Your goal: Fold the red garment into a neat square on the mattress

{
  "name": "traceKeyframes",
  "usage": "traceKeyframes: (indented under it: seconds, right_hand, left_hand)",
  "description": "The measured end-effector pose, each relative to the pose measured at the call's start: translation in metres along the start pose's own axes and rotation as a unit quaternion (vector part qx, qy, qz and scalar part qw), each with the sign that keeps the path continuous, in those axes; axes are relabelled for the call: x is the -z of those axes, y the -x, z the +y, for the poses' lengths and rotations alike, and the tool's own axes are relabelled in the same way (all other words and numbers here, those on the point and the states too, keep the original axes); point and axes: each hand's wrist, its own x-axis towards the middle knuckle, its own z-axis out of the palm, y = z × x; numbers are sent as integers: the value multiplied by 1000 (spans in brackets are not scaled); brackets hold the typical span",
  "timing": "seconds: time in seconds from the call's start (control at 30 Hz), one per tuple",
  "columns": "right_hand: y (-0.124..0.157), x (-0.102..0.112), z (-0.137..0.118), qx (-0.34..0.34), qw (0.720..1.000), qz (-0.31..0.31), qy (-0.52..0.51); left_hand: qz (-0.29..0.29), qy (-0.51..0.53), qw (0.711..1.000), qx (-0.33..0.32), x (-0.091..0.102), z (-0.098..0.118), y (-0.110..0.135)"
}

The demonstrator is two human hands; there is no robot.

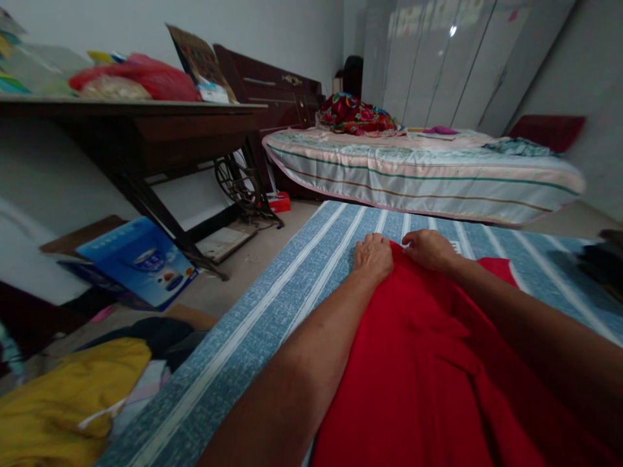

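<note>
A red garment (403,363) lies spread over the blue-and-white striped cloth (272,324) in front of me, its near part running out of the bottom of the view. At its far left corner, my left hand (374,254) is closed on the fabric edge, back of the hand up. My right hand (431,250) pinches the same far edge a little to the right, thumb and fingers together. Between the two hands a short stretch of red edge shows. Folds run down the garment's middle, and another red part sticks out beyond my right forearm.
A yellow garment (78,402) and dark clothes lie low at the left. A blue box (141,259) stands under the sewing-machine table (195,133). Beyond is a bed (413,168) with a flowered red bundle (355,113). Dark cloth (603,263) lies at the right edge.
</note>
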Motion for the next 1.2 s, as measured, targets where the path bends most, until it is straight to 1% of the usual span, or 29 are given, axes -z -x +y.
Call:
traceKeyframes:
  seconds: [0.07, 0.13, 0.23, 0.33, 0.4, 0.47, 0.63, 0.73, 0.83, 0.93, 1.1, 1.2]
  right_hand:
    - [11, 2, -8, 24, 998, 23, 49]
    - [25, 2, -15, 65, 994, 40, 84]
    - [42, -8, -18, 121, 991, 37, 51]
    - [49, -24, -12, 144, 989, 32, -5]
    - [50, -30, -7, 146, 989, 30, -14]
    - [52, -31, -5, 145, 989, 26, -12]
    - [70, -25, -13, 136, 990, 31, -3]
    - [84, -27, -9, 129, 991, 25, -2]
    - [94, -30, 2, 105, 994, 25, 2]
    - [104, -31, 9, 102, 994, 36, 13]
    - [123, -34, 4, 93, 994, 49, 25]
    - [127, -36, 0, 82, 995, 44, 25]
  left_hand:
    - [-1, -1, 1000, 4, 0, 0, 0]
    - [-3, -5, 1000, 5, 0, -1, 1]
    - [-13, -1, 1000, 3, -1, -1, 0]
    - [-15, 15, 1000, -2, -5, -2, -1]
    - [-21, 26, 999, -7, -8, -3, -3]
    - [-39, 34, 999, -3, -9, -4, -4]
    - [-128, 51, 990, 22, -3, -2, -6]
    - [-160, 56, 985, 32, 0, -1, -7]
    - [-168, 56, 984, 31, 0, -2, -9]
    - [-169, 53, 984, 35, -3, -3, -11]
    - [-179, 44, 982, 37, -3, -4, -12]
    - [-175, 38, 983, 32, -2, -5, -12]
